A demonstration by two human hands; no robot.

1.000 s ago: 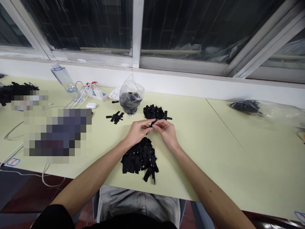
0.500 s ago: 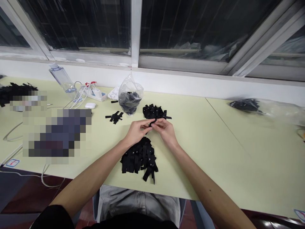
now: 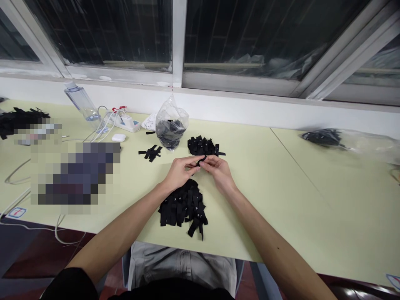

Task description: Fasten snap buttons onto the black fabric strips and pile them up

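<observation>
Between the fingertips of my left hand (image 3: pixel 181 173) and my right hand (image 3: pixel 219 170) is a small black strap piece (image 3: pixel 201 161), bent into a curve. Both hands pinch it, and the fingers cover most of it. Just beyond my hands lies a heap of short black straps (image 3: pixel 201 146). Nearer to me, partly under my left wrist, a larger pile of black straps (image 3: pixel 181 206) spreads out, with small light marks on some. A few loose black straps (image 3: pixel 151 153) lie to the left of the far heap.
A clear plastic bag (image 3: pixel 171 127) with black pieces stands behind my hands. To the left are a water bottle (image 3: pixel 81 102), a power strip (image 3: pixel 126 123) with cables, a white earbud case (image 3: pixel 118 138) and a blurred dark item (image 3: pixel 81 173). Another plastic bag (image 3: pixel 325 137) lies far right.
My right hand has shifted very slightly, and the black strap piece between the fingers shows a little less. Otherwise nothing has visibly moved.
</observation>
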